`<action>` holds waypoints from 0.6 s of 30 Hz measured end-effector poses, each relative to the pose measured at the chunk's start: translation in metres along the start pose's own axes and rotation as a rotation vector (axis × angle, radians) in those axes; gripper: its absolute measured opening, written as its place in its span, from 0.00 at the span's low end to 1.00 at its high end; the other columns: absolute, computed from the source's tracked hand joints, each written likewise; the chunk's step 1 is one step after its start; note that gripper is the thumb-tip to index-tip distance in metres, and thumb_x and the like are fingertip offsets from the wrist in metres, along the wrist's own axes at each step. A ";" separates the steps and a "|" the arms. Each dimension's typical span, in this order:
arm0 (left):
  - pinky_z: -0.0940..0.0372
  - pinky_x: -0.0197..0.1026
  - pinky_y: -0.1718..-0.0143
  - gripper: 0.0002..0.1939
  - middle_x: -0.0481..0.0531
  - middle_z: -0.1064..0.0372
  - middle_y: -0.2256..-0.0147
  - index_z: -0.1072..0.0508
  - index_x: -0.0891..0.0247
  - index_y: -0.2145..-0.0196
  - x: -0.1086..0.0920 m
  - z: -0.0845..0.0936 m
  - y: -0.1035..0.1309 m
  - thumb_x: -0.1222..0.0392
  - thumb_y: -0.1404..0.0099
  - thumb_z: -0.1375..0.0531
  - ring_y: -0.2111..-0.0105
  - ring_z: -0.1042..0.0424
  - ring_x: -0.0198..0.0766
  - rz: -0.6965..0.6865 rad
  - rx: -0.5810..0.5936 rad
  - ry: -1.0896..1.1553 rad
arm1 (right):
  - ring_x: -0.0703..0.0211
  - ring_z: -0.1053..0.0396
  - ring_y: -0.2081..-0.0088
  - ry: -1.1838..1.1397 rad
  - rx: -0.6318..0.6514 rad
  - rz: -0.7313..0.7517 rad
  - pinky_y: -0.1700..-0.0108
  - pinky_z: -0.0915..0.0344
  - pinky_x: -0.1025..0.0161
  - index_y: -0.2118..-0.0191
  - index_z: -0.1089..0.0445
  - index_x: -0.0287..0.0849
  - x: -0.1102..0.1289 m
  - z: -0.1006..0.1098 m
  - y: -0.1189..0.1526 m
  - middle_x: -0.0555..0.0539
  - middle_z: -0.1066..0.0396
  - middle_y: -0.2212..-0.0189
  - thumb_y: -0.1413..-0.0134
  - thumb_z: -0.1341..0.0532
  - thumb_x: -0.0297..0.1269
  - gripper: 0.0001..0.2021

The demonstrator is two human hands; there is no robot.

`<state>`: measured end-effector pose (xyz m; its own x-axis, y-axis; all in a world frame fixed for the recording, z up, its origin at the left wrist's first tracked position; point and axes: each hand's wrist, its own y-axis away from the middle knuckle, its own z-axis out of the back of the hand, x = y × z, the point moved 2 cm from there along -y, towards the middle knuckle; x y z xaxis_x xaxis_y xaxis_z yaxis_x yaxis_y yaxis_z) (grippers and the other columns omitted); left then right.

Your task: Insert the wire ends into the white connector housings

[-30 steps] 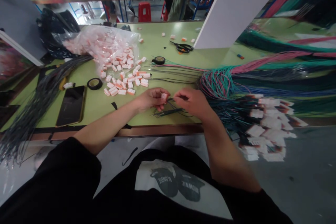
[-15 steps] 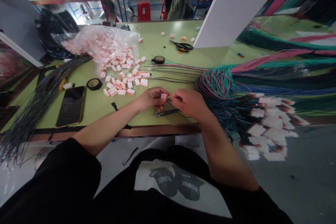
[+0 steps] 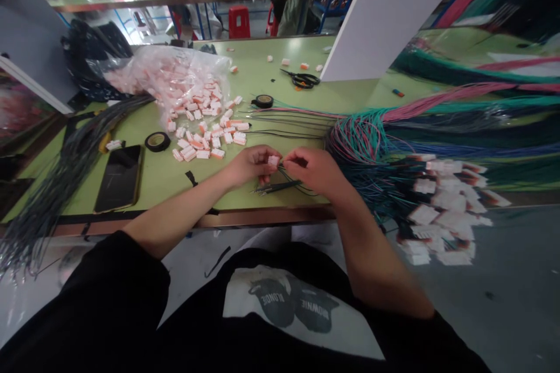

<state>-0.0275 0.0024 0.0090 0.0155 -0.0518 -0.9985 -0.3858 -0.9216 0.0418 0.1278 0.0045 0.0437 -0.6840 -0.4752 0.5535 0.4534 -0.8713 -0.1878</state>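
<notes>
Between the fingertips of my left hand [image 3: 250,165] is a small white-and-orange connector housing [image 3: 273,161]. Right beside it, my right hand [image 3: 311,168] is closed in a pinch at the connector's wire side. Dark wires [image 3: 286,173] run from there beneath the right hand; its fingertips hide exactly what they grip, though a thin wire seems to be between them. A dark pen-like tool with a metal tip [image 3: 277,187] lies on the table just below both hands. Loose connector housings [image 3: 203,143] are heaped to the left, spilling from a clear plastic bag [image 3: 175,70].
Bundled coloured wires [image 3: 363,137] cover the right side, with finished-looking white connectors [image 3: 446,204] hanging past the table edge. A phone [image 3: 118,179], black tape rolls [image 3: 157,141] and grey wires [image 3: 56,186] lie left. Scissors [image 3: 301,78] rest near a white post [image 3: 359,23].
My hands stay almost in place at the connector. The right hand's fingers have shifted slightly, and the camera view has moved a little.
</notes>
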 end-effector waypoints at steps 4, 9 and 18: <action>0.41 0.28 0.82 0.12 0.43 0.34 0.78 0.33 0.69 0.64 0.003 0.001 -0.001 0.66 0.47 0.37 0.84 0.35 0.24 0.015 -0.001 0.011 | 0.65 0.40 0.76 0.004 -0.065 0.028 0.72 0.48 0.67 0.76 0.32 0.40 -0.002 0.000 0.000 0.50 0.33 0.79 0.54 0.46 0.34 0.08; 0.41 0.29 0.83 0.12 0.42 0.35 0.80 0.32 0.69 0.65 0.003 0.000 0.000 0.66 0.48 0.37 0.85 0.36 0.25 0.023 -0.003 0.020 | 0.66 0.43 0.77 0.045 -0.075 0.046 0.73 0.50 0.67 0.77 0.32 0.40 0.001 -0.007 0.000 0.50 0.34 0.80 0.52 0.46 0.34 0.09; 0.39 0.30 0.82 0.15 0.43 0.34 0.79 0.32 0.70 0.64 0.000 0.001 0.000 0.63 0.49 0.35 0.84 0.35 0.26 0.069 -0.017 0.050 | 0.66 0.43 0.77 0.050 -0.026 0.043 0.74 0.51 0.67 0.77 0.32 0.40 0.000 -0.006 -0.009 0.50 0.34 0.81 0.52 0.47 0.35 0.10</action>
<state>-0.0285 0.0028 0.0089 0.0359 -0.1347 -0.9902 -0.3715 -0.9217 0.1120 0.1197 0.0118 0.0404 -0.6921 -0.5174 0.5033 0.4685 -0.8525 -0.2320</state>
